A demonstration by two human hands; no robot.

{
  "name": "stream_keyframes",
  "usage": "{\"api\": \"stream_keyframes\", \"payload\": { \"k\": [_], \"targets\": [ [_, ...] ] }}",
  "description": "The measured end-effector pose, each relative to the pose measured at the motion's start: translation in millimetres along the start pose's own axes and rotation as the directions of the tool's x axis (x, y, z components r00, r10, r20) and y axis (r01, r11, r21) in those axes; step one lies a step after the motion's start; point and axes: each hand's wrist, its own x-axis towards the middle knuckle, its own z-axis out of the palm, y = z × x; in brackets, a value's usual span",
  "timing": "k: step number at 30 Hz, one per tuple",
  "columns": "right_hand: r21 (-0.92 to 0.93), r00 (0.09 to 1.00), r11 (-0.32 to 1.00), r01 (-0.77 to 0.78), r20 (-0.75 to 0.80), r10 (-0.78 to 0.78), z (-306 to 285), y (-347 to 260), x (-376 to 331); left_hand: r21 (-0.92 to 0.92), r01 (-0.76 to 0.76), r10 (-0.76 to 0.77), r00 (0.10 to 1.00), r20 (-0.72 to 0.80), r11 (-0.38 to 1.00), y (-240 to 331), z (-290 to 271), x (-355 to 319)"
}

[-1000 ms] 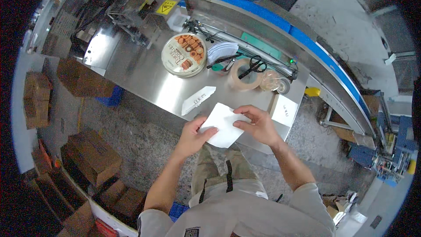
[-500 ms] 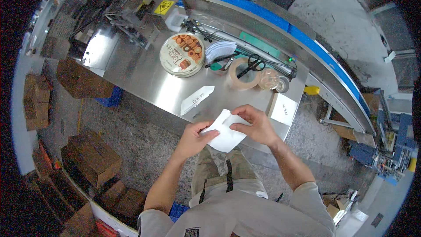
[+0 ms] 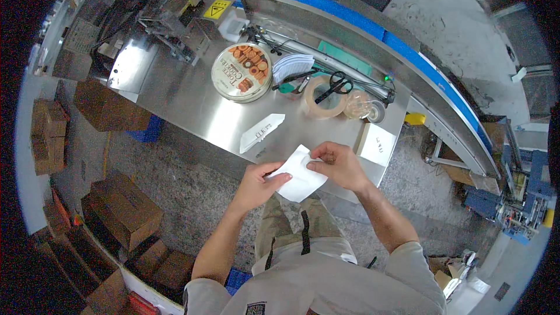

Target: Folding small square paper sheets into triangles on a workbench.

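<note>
While fingers of the left hand (image 3: pixel 254 186) and right hand (image 3: pixel 342 169) pinch a flat white paper piece (image 3: pixel 298 182) near the silver metal worktop (image 3: pixel 185 112), handling appears unfinished, the piece not yet set down.

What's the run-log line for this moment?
left hand: holds white paper | right hand: holds same white paper | table: round tin, tape roll, scissors

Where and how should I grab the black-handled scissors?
Probably grip the black-handled scissors by their finger loops, coming from above on the right. The loops sit over the far-right rim of the beige tape roll, while the narrow blade end points near-left across its opening. The right hand is nearer but pinches the white paper, so it would need freeing.
</note>
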Motion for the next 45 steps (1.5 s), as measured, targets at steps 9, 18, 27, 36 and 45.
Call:
{"api": "stream_keyframes", "payload": {
  "k": [9,18,27,36,45],
  "targets": [
    [-0.026,0.994,0.995,0.097,-0.044,-0.098,0,5,1,-0.016,0.039,-0.04,0.999,-0.032,0.999,4,0,2],
    [0.157,0.978,0.975,0.156,-0.161,-0.131,6,6,2,-0.108,0.11,-0.115,0.992,-0.043,0.988,5,1,3],
    [0.055,0.998,0.998,-0.038,0.062,0.034,-10,-10,-11,0.002,0.215,-0.215,0.976,0.024,0.977,9,-18,9],
    [0.408,0.962,0.9,0.152,0.149,-0.23,-29,-14,-21,-0.257,0.086,-0.029,0.976,0.216,0.963,7,-33,-2],
    [0.151,0.951,0.958,0.243,0.158,-0.267,-28,-31,-31,-0.454,0.325,-0.295,0.946,0.138,0.83,18,-27,3]
  ]
}}
